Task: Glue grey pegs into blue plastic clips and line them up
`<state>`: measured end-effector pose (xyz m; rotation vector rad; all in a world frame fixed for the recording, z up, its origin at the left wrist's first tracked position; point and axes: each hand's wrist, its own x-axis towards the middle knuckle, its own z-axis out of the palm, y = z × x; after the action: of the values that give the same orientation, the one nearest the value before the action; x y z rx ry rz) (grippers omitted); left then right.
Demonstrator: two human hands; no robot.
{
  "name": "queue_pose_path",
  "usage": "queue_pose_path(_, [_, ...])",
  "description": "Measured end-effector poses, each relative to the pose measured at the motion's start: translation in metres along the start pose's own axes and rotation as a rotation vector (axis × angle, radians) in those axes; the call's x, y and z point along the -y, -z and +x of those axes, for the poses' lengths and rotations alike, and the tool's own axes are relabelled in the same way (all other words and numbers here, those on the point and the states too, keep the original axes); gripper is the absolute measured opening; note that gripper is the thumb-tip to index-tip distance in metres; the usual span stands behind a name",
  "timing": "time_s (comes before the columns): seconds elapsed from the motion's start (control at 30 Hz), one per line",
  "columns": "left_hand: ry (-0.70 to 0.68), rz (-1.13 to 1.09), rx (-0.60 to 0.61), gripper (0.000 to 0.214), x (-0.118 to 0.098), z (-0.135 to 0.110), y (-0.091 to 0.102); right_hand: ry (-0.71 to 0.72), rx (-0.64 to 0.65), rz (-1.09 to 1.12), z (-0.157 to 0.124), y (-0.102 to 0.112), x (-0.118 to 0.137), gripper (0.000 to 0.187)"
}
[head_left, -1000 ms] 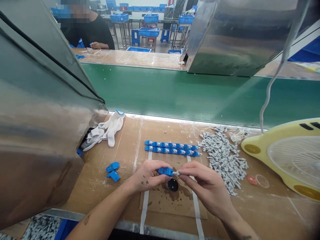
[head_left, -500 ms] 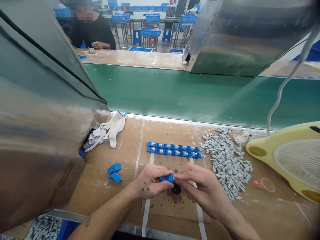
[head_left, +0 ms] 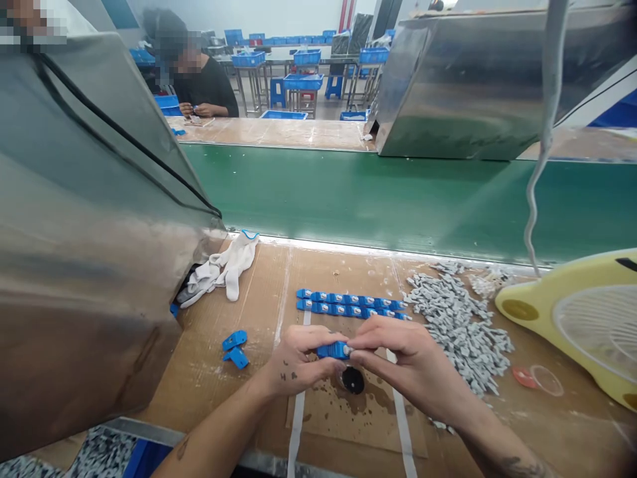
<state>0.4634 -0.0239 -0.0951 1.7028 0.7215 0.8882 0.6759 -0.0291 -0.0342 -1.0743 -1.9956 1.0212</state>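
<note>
My left hand (head_left: 296, 360) is closed around a blue plastic part (head_left: 332, 350), thumb below and fingers above. At its right end, the fingertips of my right hand (head_left: 411, 355) pinch a small light-grey piece (head_left: 348, 350), mostly covered by the fingers. Just under the hands sits a round black object (head_left: 353, 380) on the wet cardboard. Beyond them lie two rows of similar blue parts (head_left: 354, 311) with pale pieces in them. To the left rest a few loose blue parts (head_left: 235, 340). A pile of small grey pieces (head_left: 460, 332) spreads to the right.
A yellow-framed fan (head_left: 532, 309) lies at the right, near a clear and red disc (head_left: 546, 381). White gloves (head_left: 231, 269) lie beside a metal housing (head_left: 99, 265) on the left. A green conveyor belt (head_left: 348, 192) crosses behind; a co-worker (head_left: 209, 89) sits beyond it.
The camera view has tilted up slightly. My hands still hold the blue part, now a little higher relative to the table, and more of the black object shows below them.
</note>
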Motion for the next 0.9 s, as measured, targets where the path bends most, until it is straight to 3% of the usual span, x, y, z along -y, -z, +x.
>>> queue_pose_path(0.1, [0.016, 0.067, -0.028, 0.041, -0.002, -0.002, 0.006, 0.051, 0.021, -0.075, 0.009, 0.006, 0.002, 0.015])
queue_pose_path(0.17, [0.058, 0.245, -0.101, 0.050, -0.005, -0.012, 0.018, 0.069, 0.028, -0.128, 0.020, 0.012, 0.001, 0.017])
queue_pose_path(0.27, [0.148, 0.702, -0.231, 0.037, -0.009, -0.042, 0.049, 0.086, 0.004, -0.236, 0.047, 0.020, -0.004, 0.017])
queue_pose_path(0.37, [0.321, 1.016, -0.231, 0.034, -0.007, -0.085, 0.076, 0.086, -0.008, -0.348, 0.083, 0.018, -0.015, 0.014])
queue_pose_path(0.43, [0.402, 1.073, -0.160, 0.041, -0.001, -0.109, 0.084, 0.065, 0.044, -0.416, 0.106, 0.010, -0.025, 0.013])
queue_pose_path(0.53, [0.391, 1.106, -0.119, 0.040, 0.013, -0.130, 0.082, 0.038, 0.138, -0.490, 0.130, -0.008, -0.041, 0.015])
queue_pose_path(0.7, [0.330, 1.140, -0.199, 0.032, 0.031, -0.134, 0.074, 0.017, 0.173, -0.516, 0.138, -0.027, -0.062, 0.017])
queue_pose_path(0.9, [0.326, 1.132, -0.224, 0.029, 0.037, -0.132, 0.079, 0.004, 0.163, -0.502, 0.132, -0.026, -0.063, 0.017])
